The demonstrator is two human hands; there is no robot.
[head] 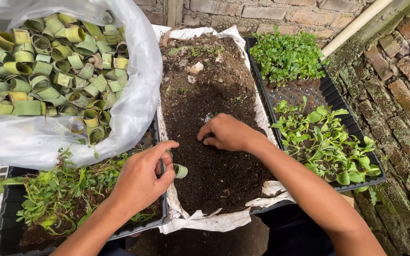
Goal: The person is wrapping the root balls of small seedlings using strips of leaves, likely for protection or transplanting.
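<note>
Leaf-ring pot [181, 170]: pinched in left hand [141, 178], mouth apparently toward 3 o'clock; right hand [226, 132], clenched into soil [214, 170], at 1 o'clock.

I'm looking at a backyard plant nursery: seedling trays [330, 142], a soil-filled sack [214, 142], mossy brick paving [399, 95].

Head view looks steeply down, apparently close.

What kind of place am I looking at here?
Probably an outdoor seedling nursery or garden corner: a sack of dark soil, black trays of green seedlings, a plastic bag of rolled leaf cups, and mossy brick paving.
</note>
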